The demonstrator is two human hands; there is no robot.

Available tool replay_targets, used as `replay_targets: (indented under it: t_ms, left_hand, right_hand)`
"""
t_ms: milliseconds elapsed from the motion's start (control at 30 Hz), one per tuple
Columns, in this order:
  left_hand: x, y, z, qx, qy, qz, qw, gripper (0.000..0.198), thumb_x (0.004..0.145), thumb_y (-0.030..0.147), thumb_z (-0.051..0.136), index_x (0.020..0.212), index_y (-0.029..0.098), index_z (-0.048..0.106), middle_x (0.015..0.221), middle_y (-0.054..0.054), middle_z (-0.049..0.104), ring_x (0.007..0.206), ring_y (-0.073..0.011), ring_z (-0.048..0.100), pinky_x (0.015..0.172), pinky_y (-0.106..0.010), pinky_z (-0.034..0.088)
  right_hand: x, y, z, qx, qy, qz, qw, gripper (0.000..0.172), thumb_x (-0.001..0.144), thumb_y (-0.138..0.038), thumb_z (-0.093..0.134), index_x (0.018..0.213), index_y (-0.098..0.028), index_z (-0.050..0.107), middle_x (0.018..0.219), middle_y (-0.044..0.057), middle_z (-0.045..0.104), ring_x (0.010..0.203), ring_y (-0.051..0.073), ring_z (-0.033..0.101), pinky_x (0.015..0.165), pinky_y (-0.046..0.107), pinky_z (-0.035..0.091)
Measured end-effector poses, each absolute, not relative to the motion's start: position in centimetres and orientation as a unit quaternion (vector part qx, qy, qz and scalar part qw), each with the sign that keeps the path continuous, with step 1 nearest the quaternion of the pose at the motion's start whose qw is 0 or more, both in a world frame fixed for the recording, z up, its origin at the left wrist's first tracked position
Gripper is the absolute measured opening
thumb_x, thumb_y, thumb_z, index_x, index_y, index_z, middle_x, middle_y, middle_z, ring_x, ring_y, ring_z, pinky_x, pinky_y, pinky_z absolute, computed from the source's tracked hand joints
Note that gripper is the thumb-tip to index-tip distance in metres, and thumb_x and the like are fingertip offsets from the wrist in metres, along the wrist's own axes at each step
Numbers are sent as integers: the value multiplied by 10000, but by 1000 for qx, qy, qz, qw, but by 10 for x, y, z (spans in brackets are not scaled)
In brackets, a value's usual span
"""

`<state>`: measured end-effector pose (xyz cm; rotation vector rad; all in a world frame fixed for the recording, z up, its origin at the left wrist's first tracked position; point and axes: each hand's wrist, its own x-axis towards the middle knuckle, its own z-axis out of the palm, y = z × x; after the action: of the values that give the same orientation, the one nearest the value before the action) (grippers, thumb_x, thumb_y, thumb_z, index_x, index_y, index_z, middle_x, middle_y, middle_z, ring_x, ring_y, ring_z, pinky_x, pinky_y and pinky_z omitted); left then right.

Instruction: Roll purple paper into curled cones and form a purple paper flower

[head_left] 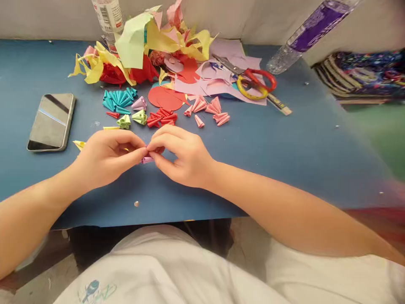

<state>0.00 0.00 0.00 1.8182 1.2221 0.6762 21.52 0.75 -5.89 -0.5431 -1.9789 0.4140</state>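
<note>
My left hand (109,154) and my right hand (182,154) meet over the blue table (284,160), fingertips pinching one small lilac paper piece (147,159) between them. Just beyond the hands lie small rolled paper cones: teal cones (117,101), red cones (161,118), pink cones (207,110), light green cones (131,119) and a lilac cone (139,103). Yellow paper bits (79,144) peek out beside my left hand.
A phone (52,121) lies face up at the left. A heap of coloured paper scraps (164,46) fills the back. Red and yellow scissors (255,82) rest on lilac sheets. Two plastic bottles (109,17) (303,36) stand or lean at the back. A patterned cloth (363,76) is at right.
</note>
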Motion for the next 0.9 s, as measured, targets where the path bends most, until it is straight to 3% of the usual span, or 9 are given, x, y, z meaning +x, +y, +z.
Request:
replay_targets:
  t_ms: [267, 567, 733, 900]
  left_hand:
    - [-3, -1, 0, 748, 477, 259, 382, 131, 935, 281, 759, 853, 190, 805, 758, 3, 732, 656, -121, 632, 554, -207, 483]
    - [-6, 3, -3, 790, 442, 253, 341, 73, 899, 213, 734, 867, 174, 787, 781, -7, 748, 708, -138, 673, 668, -224, 560]
    - [-5, 4, -4, 769, 450, 241, 386, 66, 895, 229, 745, 907, 182, 789, 813, -2, 767, 695, -132, 677, 640, -213, 562]
    - [-5, 2, -5, 783, 451, 247, 351, 61, 873, 214, 759, 898, 188, 809, 798, 5, 777, 683, -126, 665, 651, -217, 548]
  right_hand:
    - [219, 10, -61, -243, -806, 210, 498, 38, 971, -123, 758, 939, -142, 749, 879, 37, 770, 799, 116, 710, 781, 241, 621]
    - [216, 7, -56, -301, -687, 466, 470, 54, 924, -150, 760, 958, -160, 720, 881, -5, 784, 806, 124, 765, 789, 263, 668]
    - [217, 5, -58, -301, -723, 399, 476, 82, 926, -91, 713, 966, -159, 733, 909, 2, 797, 815, 117, 759, 811, 253, 669]
    - [217, 4, -58, -290, -771, 293, 485, 91, 951, -81, 695, 964, -152, 751, 898, 17, 795, 793, 113, 745, 780, 229, 653]
